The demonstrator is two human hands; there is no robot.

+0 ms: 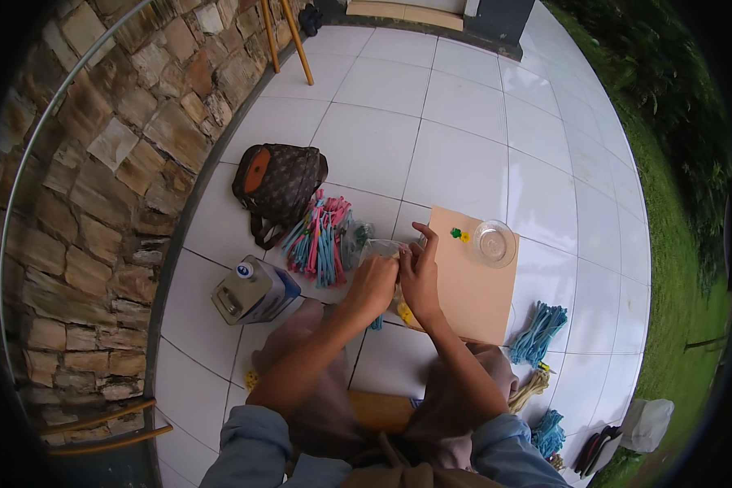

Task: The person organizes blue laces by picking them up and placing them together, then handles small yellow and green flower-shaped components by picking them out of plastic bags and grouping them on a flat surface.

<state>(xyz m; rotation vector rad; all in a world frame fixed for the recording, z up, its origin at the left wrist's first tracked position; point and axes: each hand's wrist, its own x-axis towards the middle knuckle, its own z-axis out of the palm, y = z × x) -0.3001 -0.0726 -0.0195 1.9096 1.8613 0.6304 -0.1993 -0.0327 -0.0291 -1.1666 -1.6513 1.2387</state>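
My left hand is closed in a fist at the centre, its fingers hidden from above. Just beyond its knuckles shows a piece of clear plastic, seemingly a small bag, which it appears to grip. My right hand meets the left one, its index finger raised and the other fingers bent in toward the plastic; what they pinch is too small to make out. Under the right hand lies a tan board. On it sit a clear round dish, a green piece and a yellow piece.
Left of my hands are a bundle of pink and blue cords, a brown backpack and a metal can. Blue cord bundles lie at right, near a cream bundle. A stone wall borders the tiled floor.
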